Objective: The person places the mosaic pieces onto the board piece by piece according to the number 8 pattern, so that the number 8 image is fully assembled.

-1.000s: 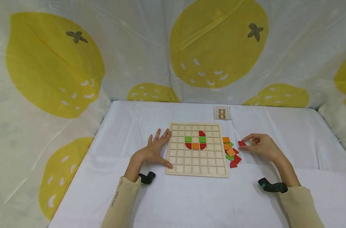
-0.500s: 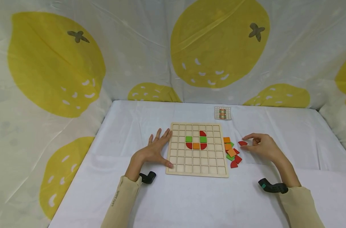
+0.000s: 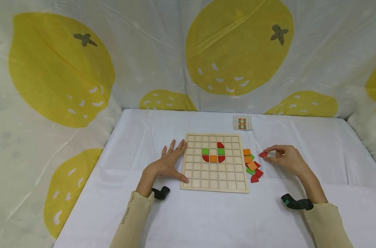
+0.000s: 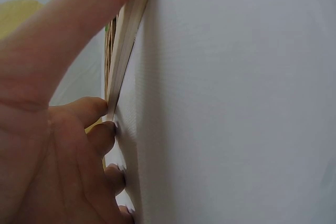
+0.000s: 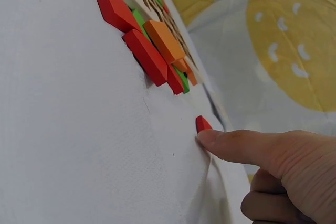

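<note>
A wooden grid board lies on the white cloth, with red, green and orange tiles set in its middle cells. My left hand is spread at the board's left edge, its thumb on the near corner and fingertips touching the side; the left wrist view shows the thumb against the frame. To the right of the board, my right hand pinches a red quarter-circle tile between thumb and index finger. Between them lies a loose pile of tiles, among them an orange square and a red quarter-circle.
A small pattern card with a printed grid lies behind the board. Beyond the table hangs a lemon-print cloth. A black wrist camera sits on the left wrist and another wrist camera on the right.
The red quarter-circle tile has turned slightly between the right thumb and index finger. My left hand stays in place on the board, and the tiles on it are unchanged.
</note>
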